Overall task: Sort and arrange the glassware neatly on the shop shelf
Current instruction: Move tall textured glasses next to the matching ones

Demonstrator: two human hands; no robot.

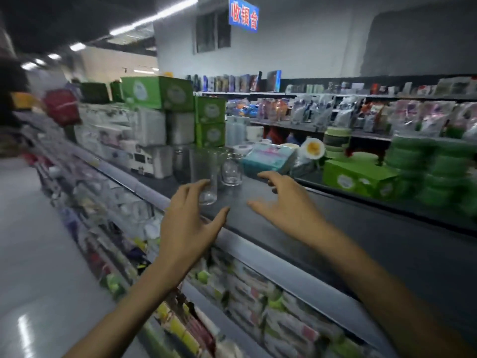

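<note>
A tall clear glass [206, 174] stands upright on the dark top shelf [361, 241], with a shorter clear glass [231, 171] just behind it to the right. More glassware [182, 164] stands behind to the left, blurred. My left hand [188, 223] is open, fingers spread, its fingertips at the tall glass's left side near the base; I cannot tell whether they touch it. My right hand [286, 202] hovers open over the shelf to the right of both glasses, holding nothing.
White and grey boxes [152, 140] and green boxes [209, 120] are stacked behind the glasses. A teal pack [268, 158], a green box [361, 177] and green stacked dishes [438, 171] lie to the right. Lower shelves [245, 288] hold packaged goods; the aisle floor [38, 254] is on the left.
</note>
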